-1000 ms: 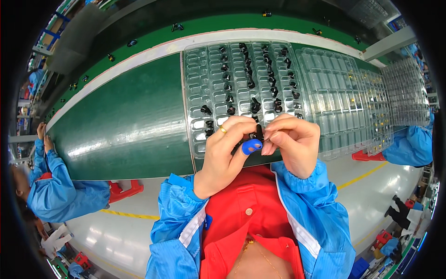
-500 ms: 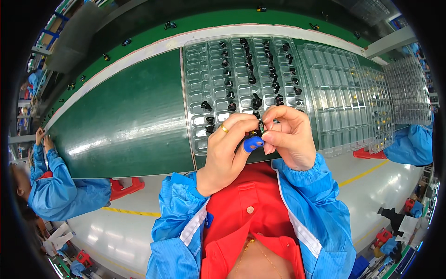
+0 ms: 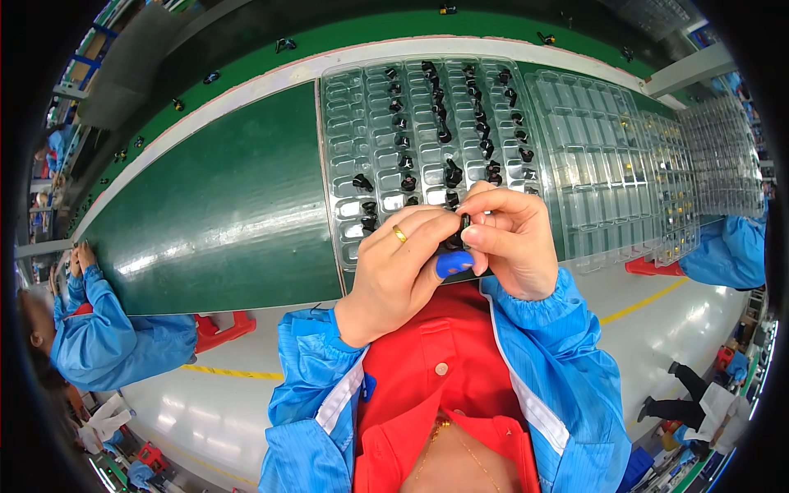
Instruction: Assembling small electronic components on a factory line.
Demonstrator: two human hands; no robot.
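Head view: left hand and right hand angle inward, fingers pinching a small black part.

One left hand, one right hand, one gold ring, one blue finger cover, at least one black part held, five pocket columns in the nearest clear tray, over twenty black pieces there, two blue-jacketed co-workers nearby.

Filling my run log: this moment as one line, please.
left hand: gripping small black part | right hand: pinching it | nearby: partly filled clear compartment tray
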